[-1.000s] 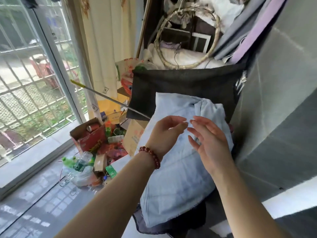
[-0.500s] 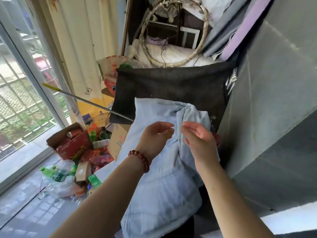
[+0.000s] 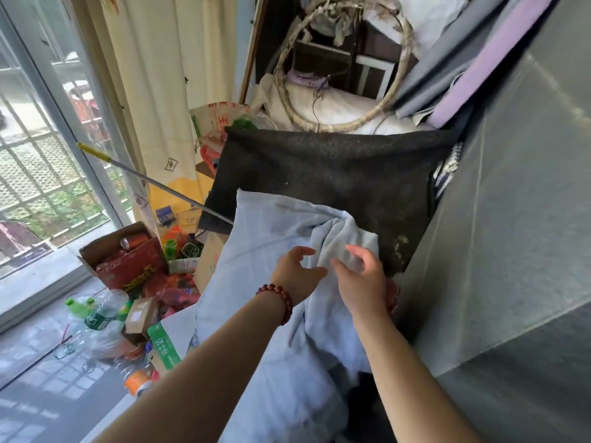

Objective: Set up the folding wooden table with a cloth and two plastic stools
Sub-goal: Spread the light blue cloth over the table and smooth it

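Left hand [image 3: 297, 271] and right hand [image 3: 363, 278] — both loosely curved — close together over the bunched pale blue cloth [image 3: 265, 251] on dark fabric [image 3: 335, 174].

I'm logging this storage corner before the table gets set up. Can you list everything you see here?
black panel: one, black, centre, propped among the stored things
cloth: one, light blue, draped in front of the black panel
hoop: one, pale, upper centre
pole: one, grey with a yellow tip, slanting from the window towards the panel
cardboard box: one, red, floor at left
plastic bottles: several, clear with green caps, floor at lower left
curtain: one, cream, beside the window
window: one, barred, left
bracelet: one, red beads, left wrist
left hand: over the cloth, fingers loosely curved, holding nothing
right hand: at the bunched fold, grip unclear
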{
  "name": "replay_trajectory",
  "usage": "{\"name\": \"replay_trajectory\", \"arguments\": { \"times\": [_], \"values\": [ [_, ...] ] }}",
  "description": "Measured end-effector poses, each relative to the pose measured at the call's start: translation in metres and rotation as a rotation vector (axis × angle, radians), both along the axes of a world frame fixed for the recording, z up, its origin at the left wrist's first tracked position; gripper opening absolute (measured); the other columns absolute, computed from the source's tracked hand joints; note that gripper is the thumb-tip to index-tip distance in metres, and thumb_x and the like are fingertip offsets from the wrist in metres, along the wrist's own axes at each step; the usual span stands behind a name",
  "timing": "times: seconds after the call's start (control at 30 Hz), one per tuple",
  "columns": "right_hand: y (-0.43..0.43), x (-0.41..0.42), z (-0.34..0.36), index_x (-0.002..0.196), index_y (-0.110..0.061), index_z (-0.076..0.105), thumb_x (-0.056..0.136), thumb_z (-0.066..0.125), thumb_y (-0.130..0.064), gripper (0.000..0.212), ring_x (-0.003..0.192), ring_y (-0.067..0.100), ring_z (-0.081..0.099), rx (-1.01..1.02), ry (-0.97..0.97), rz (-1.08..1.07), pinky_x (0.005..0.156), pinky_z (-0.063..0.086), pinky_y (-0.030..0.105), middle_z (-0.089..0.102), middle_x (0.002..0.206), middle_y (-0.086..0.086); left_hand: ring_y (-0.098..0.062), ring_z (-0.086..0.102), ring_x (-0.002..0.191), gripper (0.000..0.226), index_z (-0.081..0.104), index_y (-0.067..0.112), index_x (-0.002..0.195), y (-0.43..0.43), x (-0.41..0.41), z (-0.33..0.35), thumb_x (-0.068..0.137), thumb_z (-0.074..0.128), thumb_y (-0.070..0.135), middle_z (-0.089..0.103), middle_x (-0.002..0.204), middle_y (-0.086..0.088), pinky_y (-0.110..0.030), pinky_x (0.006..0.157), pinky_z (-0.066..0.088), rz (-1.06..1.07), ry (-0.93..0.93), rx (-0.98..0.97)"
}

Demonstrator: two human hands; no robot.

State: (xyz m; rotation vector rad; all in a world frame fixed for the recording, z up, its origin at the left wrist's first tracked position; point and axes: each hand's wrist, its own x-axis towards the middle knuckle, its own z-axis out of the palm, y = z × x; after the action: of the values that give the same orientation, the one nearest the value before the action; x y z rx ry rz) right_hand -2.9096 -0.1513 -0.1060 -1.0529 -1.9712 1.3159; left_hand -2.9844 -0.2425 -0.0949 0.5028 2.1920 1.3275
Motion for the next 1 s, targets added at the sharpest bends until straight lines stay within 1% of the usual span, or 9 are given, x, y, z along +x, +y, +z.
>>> {"name": "replay_trajectory", "arguments": {
  "times": [0.1,0.27,0.43,0.6,0.67,0.73,0.8,0.9,1.0],
  "values": [
    [0.005,-0.004,-0.010,0.119,-0.018,0.059,0.079,0.071,-0.020,0.042,0.120,0.021,0.046,0.095,-0.077,-0.023,0.105,0.038,0.038,0.044,0.131,0.001,-0.019,0.052,0.117,0.059,0.039,0.016,0.137,0.013,-0.001,-0.006,0.085,0.065,0.024,0.050,0.132,-0.004,-0.024,0.087,0.042,-0.030,-0.032,-0.044],
    [0.008,-0.010,-0.019,0.134,-0.016,0.046,0.077,0.073,-0.021,0.064,0.127,0.031,0.041,0.059,-0.160,-0.073,0.104,0.038,0.046,0.032,0.144,0.011,-0.021,0.055,0.112,0.056,0.041,0.009,0.134,0.020,0.000,-0.013,0.085,0.065,0.023,0.059,0.122,-0.006,-0.024,0.083,0.042,-0.016,-0.051,-0.087],
    [0.002,-0.009,-0.017,0.140,-0.014,0.038,0.077,0.070,-0.011,0.071,0.127,0.026,0.046,-0.079,0.001,-0.109,0.106,0.038,0.038,0.047,0.139,0.009,-0.015,0.053,0.070,0.006,0.064,0.012,0.085,0.010,-0.001,-0.016,0.086,0.063,0.017,0.059,0.073,0.000,-0.018,0.058,0.039,-0.067,0.026,-0.088],
    [-0.004,-0.006,-0.003,0.134,-0.009,0.043,0.074,0.077,-0.019,0.070,0.115,0.022,0.056,-0.210,0.107,-0.215,0.098,0.046,0.036,0.057,0.128,0.007,-0.019,0.058,0.081,0.016,0.061,0.008,0.095,-0.009,0.001,-0.021,0.079,0.064,0.011,0.061,0.085,-0.001,-0.032,0.076,0.051,-0.001,-0.085,0.047],
    [-0.013,-0.008,0.001,0.129,-0.007,0.048,0.072,0.080,-0.023,0.068,0.106,0.019,0.059,-0.274,0.144,-0.224,0.088,0.048,0.028,0.061,0.120,0.005,-0.019,0.052,0.074,0.015,0.056,0.006,0.088,-0.018,0.000,-0.021,0.076,0.063,0.012,0.055,0.079,-0.003,-0.033,0.068,0.046,0.046,-0.142,0.102],
    [-0.025,-0.010,0.004,0.117,-0.006,0.059,0.071,0.081,-0.027,0.055,0.094,0.013,0.065,-0.296,0.162,-0.169,0.074,0.049,0.017,0.067,0.109,0.003,-0.015,0.049,0.069,0.011,0.050,0.009,0.078,-0.028,-0.001,-0.016,0.079,0.061,0.011,0.053,0.074,0.000,-0.025,0.062,0.042,0.122,-0.191,0.160],
    [-0.040,-0.013,0.006,0.102,-0.013,0.068,0.073,0.079,-0.030,0.036,0.080,0.002,0.066,-0.308,0.169,-0.076,0.063,0.049,0.010,0.072,0.093,-0.002,-0.017,0.057,0.081,0.015,0.054,0.010,0.088,-0.040,-0.003,-0.013,0.080,0.061,0.020,0.060,0.086,-0.001,-0.029,0.070,0.047,0.171,-0.231,0.197],
    [-0.067,-0.019,0.005,0.098,-0.019,0.071,0.075,0.077,-0.034,0.028,0.082,0.005,0.069,-0.365,0.126,0.021,0.078,0.055,0.023,0.074,0.086,-0.005,-0.021,0.055,0.101,0.037,0.051,0.010,0.105,-0.061,-0.008,-0.012,0.081,0.062,0.036,0.058,0.108,-0.004,-0.036,0.090,0.046,0.250,-0.290,0.161],
    [-0.094,-0.024,0.003,0.093,-0.018,0.073,0.078,0.074,-0.030,0.019,0.084,0.011,0.070,-0.404,0.105,0.064,0.084,0.055,0.032,0.075,0.084,-0.003,-0.019,0.056,0.103,0.048,0.051,0.012,0.113,-0.086,-0.014,-0.018,0.080,0.064,0.044,0.058,0.111,-0.001,-0.031,0.088,0.046,0.284,-0.331,0.145]
  ]
}}
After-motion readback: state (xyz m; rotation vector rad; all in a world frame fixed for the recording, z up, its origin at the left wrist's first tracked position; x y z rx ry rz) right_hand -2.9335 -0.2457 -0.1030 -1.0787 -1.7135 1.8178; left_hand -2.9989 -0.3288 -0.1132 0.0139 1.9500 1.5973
